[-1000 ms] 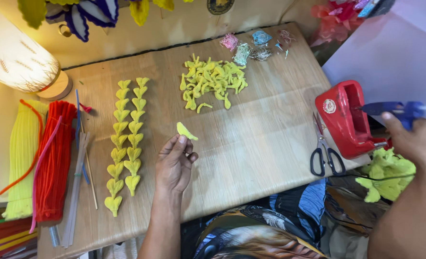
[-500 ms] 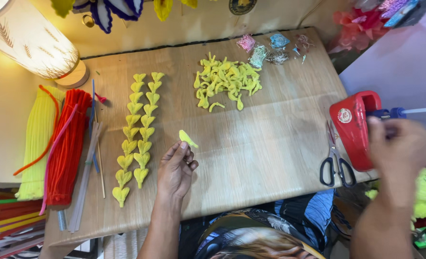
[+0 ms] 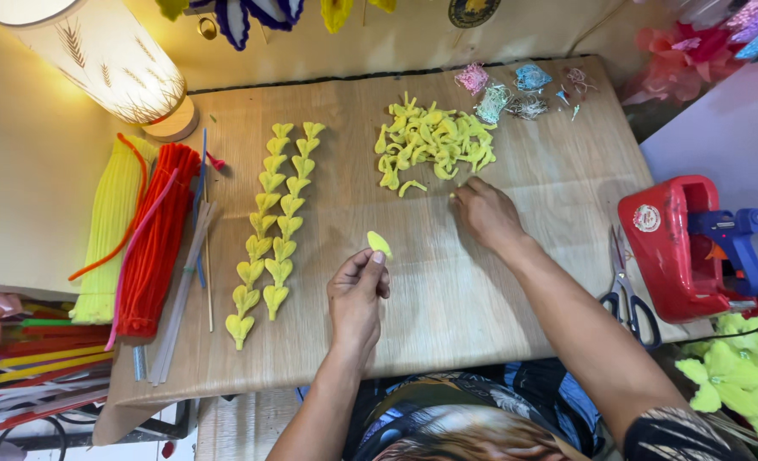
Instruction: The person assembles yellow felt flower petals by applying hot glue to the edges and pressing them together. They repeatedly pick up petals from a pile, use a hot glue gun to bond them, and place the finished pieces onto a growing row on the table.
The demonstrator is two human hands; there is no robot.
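The left hand (image 3: 356, 299) pinches a small yellow petal (image 3: 379, 244) between thumb and fingertips, the petal standing up just past the fingertips, above the wooden board (image 3: 447, 307). The right hand (image 3: 487, 213) lies palm down farther out on the board, its fingers bent and close together, the tips touching or nearly touching a loose petal bit at the near edge of the pile (image 3: 433, 142) of yellow petals; whether it has a grip on that bit cannot be told. The pile lies just beyond those fingertips. To the left of the left hand's fingers run two strips (image 3: 272, 230) of joined yellow petals, side by side, reaching from near the wrist up toward the far edge. Farther left lie thin sticks (image 3: 198, 256), then a red bundle (image 3: 157, 239) and a yellow bundle (image 3: 110, 226) of pipe cleaners, with a lit lamp (image 3: 106, 55) beyond them. Past the pile sit small tufts (image 3: 507, 94) of pink, blue and pale thread. Well to the right of the right hand lie scissors (image 3: 626, 294), a red holder (image 3: 673, 248) and a blue glue gun (image 3: 733, 243) resting in it.
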